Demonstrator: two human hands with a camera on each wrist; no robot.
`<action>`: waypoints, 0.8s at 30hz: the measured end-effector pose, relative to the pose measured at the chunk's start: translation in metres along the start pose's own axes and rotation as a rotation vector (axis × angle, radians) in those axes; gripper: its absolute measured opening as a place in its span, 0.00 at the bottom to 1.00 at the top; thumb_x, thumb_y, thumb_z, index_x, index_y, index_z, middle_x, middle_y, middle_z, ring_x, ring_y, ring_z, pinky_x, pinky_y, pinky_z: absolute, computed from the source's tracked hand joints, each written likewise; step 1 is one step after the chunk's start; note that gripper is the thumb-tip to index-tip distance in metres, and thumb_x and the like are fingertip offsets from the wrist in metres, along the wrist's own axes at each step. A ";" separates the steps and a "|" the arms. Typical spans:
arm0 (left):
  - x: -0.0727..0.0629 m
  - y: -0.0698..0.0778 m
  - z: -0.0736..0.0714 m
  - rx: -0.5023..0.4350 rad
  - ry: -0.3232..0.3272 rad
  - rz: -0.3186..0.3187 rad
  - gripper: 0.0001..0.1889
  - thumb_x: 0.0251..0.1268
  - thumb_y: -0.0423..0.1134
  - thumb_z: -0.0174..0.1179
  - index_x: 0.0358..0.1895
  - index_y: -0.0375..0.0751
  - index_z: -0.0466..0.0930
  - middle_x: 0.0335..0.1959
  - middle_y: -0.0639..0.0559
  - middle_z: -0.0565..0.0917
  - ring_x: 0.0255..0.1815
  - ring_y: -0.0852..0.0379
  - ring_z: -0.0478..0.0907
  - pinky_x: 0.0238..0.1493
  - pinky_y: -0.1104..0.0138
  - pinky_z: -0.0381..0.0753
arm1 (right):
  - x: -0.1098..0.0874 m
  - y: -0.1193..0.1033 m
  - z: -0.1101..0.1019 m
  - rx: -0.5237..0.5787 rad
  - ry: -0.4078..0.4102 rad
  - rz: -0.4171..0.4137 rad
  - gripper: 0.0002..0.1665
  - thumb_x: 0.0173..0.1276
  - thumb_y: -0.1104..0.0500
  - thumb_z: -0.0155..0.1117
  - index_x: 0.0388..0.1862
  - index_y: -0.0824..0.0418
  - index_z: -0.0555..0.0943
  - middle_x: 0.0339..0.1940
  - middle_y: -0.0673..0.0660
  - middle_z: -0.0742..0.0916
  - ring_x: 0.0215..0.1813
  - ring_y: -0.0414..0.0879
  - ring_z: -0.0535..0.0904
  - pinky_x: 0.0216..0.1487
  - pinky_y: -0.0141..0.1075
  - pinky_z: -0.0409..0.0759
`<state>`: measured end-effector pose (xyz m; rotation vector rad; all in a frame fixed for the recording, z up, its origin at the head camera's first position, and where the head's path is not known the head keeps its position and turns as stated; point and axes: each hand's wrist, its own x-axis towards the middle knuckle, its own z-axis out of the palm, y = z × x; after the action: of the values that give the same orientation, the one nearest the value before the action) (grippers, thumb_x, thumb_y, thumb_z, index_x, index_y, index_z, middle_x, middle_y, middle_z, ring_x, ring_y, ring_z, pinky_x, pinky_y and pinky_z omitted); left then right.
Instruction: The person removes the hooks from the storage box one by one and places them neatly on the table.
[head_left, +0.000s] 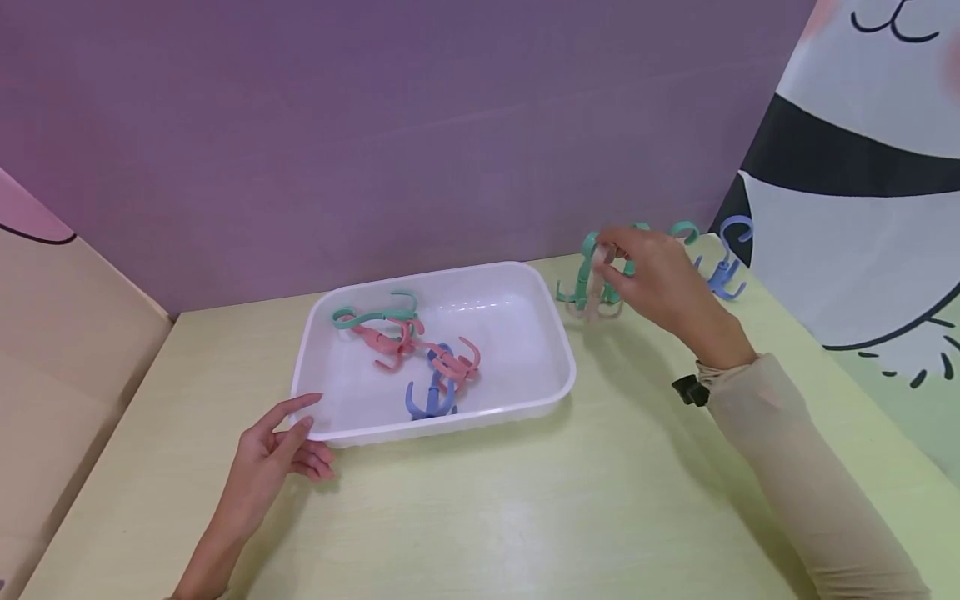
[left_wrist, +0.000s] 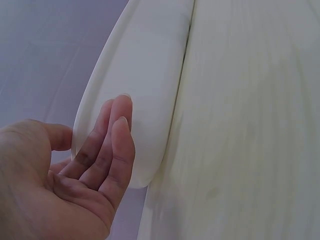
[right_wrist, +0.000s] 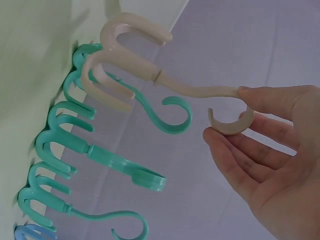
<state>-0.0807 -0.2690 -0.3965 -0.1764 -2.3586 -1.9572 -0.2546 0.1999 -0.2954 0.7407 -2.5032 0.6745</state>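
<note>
My right hand [head_left: 663,275] pinches the curved top of a beige multi-pronged hanging hook [right_wrist: 132,65] between thumb and fingers. Its prongs point away from the hand in the right wrist view. Close behind it, several green hooks [right_wrist: 65,142] stand in a row on their prongs; the head view shows them partly hidden by the hand. A white tray [head_left: 517,404] holds a green hook [head_left: 375,317], pink hooks [head_left: 453,365] and a blue hook [head_left: 431,404]. At the tray's front left corner, my left hand [head_left: 266,458] holds the rim, with fingers both inside and outside it.
A blue hook [head_left: 724,271] stands at the table's far right end. Behind the pale wooden table [head_left: 480,517] rises a purple backdrop [head_left: 375,150]. Printed panels flank both sides, the right one [head_left: 862,258] close to the table's edge.
</note>
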 end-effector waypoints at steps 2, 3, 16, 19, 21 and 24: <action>0.000 0.000 0.000 0.003 -0.003 0.008 0.21 0.80 0.37 0.49 0.68 0.27 0.65 0.24 0.37 0.85 0.21 0.46 0.85 0.27 0.56 0.87 | 0.000 0.001 0.001 -0.010 -0.019 0.018 0.11 0.72 0.61 0.64 0.50 0.64 0.81 0.40 0.59 0.87 0.41 0.53 0.82 0.41 0.49 0.81; -0.001 0.000 0.000 0.004 -0.005 0.012 0.21 0.80 0.37 0.49 0.68 0.27 0.65 0.24 0.37 0.85 0.21 0.46 0.85 0.27 0.56 0.87 | 0.000 0.002 0.002 -0.013 -0.028 0.027 0.11 0.72 0.61 0.64 0.50 0.64 0.81 0.40 0.60 0.88 0.41 0.53 0.83 0.41 0.49 0.81; -0.002 0.000 -0.002 0.005 -0.008 0.020 0.21 0.80 0.36 0.49 0.67 0.26 0.64 0.24 0.37 0.85 0.20 0.47 0.84 0.25 0.58 0.87 | 0.000 0.009 0.008 -0.034 -0.086 0.062 0.09 0.71 0.61 0.63 0.47 0.65 0.81 0.38 0.60 0.88 0.38 0.53 0.83 0.37 0.47 0.81; -0.001 0.000 -0.002 0.008 -0.008 0.019 0.21 0.80 0.37 0.49 0.67 0.26 0.65 0.24 0.37 0.85 0.21 0.47 0.84 0.26 0.57 0.87 | 0.000 0.010 0.008 -0.020 -0.111 0.075 0.10 0.71 0.61 0.64 0.47 0.65 0.81 0.39 0.61 0.88 0.40 0.55 0.83 0.38 0.48 0.81; -0.001 0.000 -0.002 0.009 -0.008 0.020 0.21 0.80 0.37 0.49 0.67 0.26 0.65 0.24 0.37 0.85 0.21 0.47 0.84 0.26 0.57 0.87 | 0.000 0.010 0.007 -0.011 -0.130 0.090 0.11 0.70 0.61 0.65 0.48 0.65 0.81 0.40 0.61 0.87 0.42 0.56 0.83 0.41 0.50 0.82; -0.001 -0.001 -0.002 0.007 -0.009 0.022 0.21 0.80 0.36 0.48 0.67 0.26 0.65 0.24 0.37 0.85 0.21 0.47 0.85 0.26 0.57 0.87 | -0.001 0.011 0.005 0.009 -0.157 0.111 0.14 0.69 0.61 0.67 0.50 0.65 0.80 0.43 0.62 0.87 0.46 0.58 0.83 0.45 0.52 0.83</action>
<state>-0.0797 -0.2714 -0.3968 -0.2099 -2.3580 -1.9426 -0.2616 0.2054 -0.3030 0.6856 -2.7031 0.6898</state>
